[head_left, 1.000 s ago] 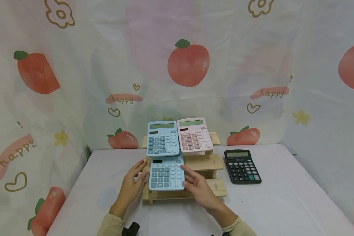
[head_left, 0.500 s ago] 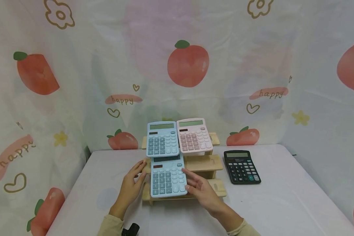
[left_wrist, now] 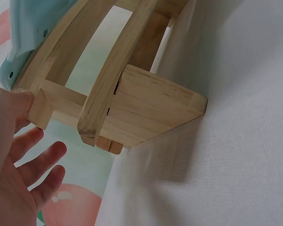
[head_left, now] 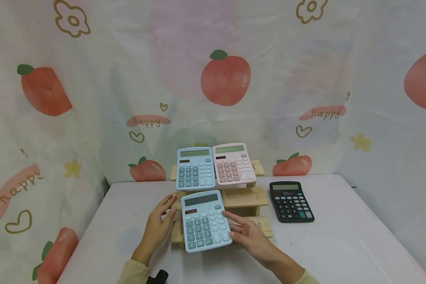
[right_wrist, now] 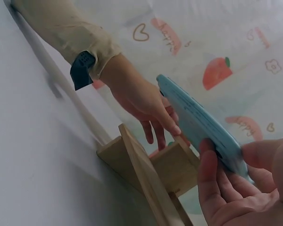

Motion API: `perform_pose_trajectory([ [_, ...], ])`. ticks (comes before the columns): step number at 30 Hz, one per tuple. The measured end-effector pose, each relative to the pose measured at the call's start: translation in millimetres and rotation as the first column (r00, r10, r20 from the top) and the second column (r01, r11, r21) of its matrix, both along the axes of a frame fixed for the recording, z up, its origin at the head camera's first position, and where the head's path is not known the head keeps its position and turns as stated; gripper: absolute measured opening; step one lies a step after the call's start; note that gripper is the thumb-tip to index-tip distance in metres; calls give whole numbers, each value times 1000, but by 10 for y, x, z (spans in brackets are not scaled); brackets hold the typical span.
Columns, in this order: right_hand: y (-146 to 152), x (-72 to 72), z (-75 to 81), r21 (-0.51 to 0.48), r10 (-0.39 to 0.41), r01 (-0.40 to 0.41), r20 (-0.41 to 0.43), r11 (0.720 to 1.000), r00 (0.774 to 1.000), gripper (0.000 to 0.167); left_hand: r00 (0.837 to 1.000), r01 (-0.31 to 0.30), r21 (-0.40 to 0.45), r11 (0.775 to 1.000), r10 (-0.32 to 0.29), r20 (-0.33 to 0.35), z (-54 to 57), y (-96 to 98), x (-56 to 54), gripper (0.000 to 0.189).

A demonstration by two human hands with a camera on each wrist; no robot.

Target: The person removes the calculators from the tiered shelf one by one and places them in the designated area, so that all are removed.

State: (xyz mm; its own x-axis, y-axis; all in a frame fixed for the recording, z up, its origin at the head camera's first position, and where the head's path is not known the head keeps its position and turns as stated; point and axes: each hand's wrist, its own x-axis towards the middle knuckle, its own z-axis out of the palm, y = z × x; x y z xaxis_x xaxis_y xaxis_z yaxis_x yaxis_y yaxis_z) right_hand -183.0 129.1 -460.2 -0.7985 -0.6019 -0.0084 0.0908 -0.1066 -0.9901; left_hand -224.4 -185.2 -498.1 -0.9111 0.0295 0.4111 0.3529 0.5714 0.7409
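My right hand (head_left: 253,240) grips a light blue calculator (head_left: 204,227) by its right edge. In the right wrist view the thumb lies on one face of this calculator (right_wrist: 205,125) and the fingers on the other. It hangs tilted in front of the lower tiers of a wooden stepped rack (head_left: 245,197). My left hand (head_left: 157,225) is at the rack's left side. In the left wrist view its thumb and index finger pinch the end of a rack slat (left_wrist: 42,110), the other fingers spread loosely.
On the rack's top tier lean another light blue calculator (head_left: 195,169) and a pink calculator (head_left: 234,165). A black calculator (head_left: 292,201) lies on the white table (head_left: 323,252) to the right. A printed cloth (head_left: 145,79) surrounds the table.
My right hand has drawn the lower blue calculator off the rack, toward me and slightly right, turning it a little. The left hand has stayed at the rack's side.
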Motion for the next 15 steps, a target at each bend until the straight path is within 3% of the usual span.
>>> perform_pose_trajectory([
  [15, 220, 99, 93, -77, 171, -173, -34, 982, 985, 64, 1000, -10, -7, 1000, 10, 4, 13, 12, 8, 46],
])
